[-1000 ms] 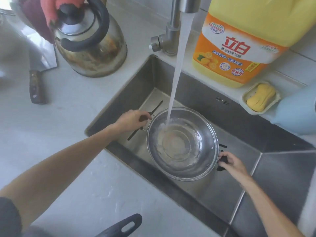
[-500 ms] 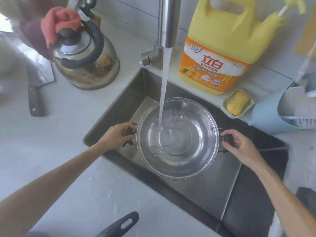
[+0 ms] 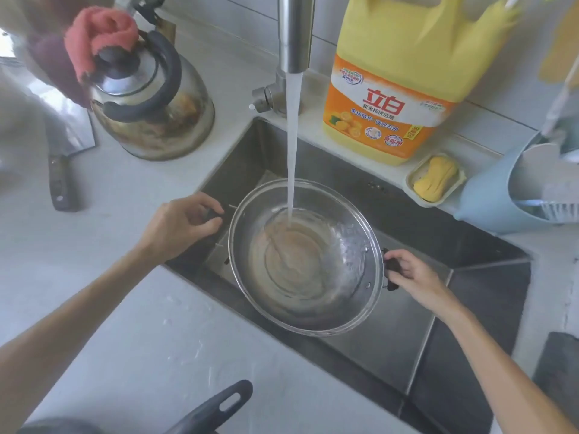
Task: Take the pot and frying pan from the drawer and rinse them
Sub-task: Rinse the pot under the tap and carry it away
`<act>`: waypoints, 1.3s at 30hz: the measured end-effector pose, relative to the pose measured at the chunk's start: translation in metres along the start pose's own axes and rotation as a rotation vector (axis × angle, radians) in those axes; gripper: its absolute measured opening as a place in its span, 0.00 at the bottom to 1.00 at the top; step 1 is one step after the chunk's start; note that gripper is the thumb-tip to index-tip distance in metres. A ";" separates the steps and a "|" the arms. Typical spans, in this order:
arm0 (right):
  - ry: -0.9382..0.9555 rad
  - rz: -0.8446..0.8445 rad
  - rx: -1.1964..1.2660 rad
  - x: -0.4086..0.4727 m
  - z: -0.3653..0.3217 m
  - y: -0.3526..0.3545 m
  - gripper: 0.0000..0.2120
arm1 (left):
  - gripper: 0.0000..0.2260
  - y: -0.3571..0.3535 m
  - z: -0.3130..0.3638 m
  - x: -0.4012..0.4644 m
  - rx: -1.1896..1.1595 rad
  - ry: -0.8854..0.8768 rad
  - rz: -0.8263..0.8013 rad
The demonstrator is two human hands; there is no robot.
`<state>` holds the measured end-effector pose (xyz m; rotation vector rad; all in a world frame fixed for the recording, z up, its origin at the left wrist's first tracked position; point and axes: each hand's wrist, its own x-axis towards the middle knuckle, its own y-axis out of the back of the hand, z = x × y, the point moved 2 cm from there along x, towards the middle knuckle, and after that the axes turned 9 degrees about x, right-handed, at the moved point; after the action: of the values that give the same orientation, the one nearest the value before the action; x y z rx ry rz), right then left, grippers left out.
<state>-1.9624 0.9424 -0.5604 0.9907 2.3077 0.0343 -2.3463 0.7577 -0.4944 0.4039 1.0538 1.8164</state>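
The left hand (image 3: 183,222) curls its fingers round the dark handle on the pot's (image 3: 305,256) left side, and the right hand (image 3: 413,275) grips the dark handle on the opposite side. Between them the steel pot is held tilted over the sink (image 3: 407,346), its open mouth facing up. A stream of water (image 3: 293,145) falls from the tap (image 3: 294,32) into the pot, and cloudy water swirls across its bottom.

On the ledge behind the sink stands a big yellow jug (image 3: 404,76) with an orange and white label; large red characters read "立白", and the smaller print under them is too blurred to read surely. Just right of it a yellow sponge (image 3: 434,178) lies in a small tray (image 3: 410,183), beside a pale blue tub (image 3: 488,198).

On the counter (image 3: 131,324) left of the sink sits a steel kettle (image 3: 156,101) with a pink cloth (image 3: 100,32) on its lid, and a knife (image 3: 62,158) lies further left. A dark pan handle (image 3: 216,405) shows at the bottom edge.
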 end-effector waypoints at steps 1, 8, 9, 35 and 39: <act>0.009 0.009 0.003 -0.002 -0.002 0.004 0.11 | 0.08 -0.004 -0.001 -0.003 0.034 0.005 -0.040; 0.149 0.107 -0.028 -0.017 -0.032 0.038 0.12 | 0.07 -0.042 -0.010 -0.012 -0.010 0.006 -0.294; 0.175 0.121 -0.035 -0.018 -0.035 0.041 0.12 | 0.08 -0.046 -0.009 -0.013 -0.016 -0.003 -0.306; 0.166 0.183 0.074 -0.015 -0.032 0.030 0.08 | 0.06 -0.033 -0.002 -0.017 -0.042 0.036 -0.163; 0.258 0.233 0.088 -0.020 -0.039 0.041 0.12 | 0.07 -0.048 0.001 -0.024 -0.079 0.029 -0.167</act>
<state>-1.9467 0.9672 -0.5083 1.3659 2.4276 0.1657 -2.3066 0.7457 -0.5287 0.2355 1.0018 1.7126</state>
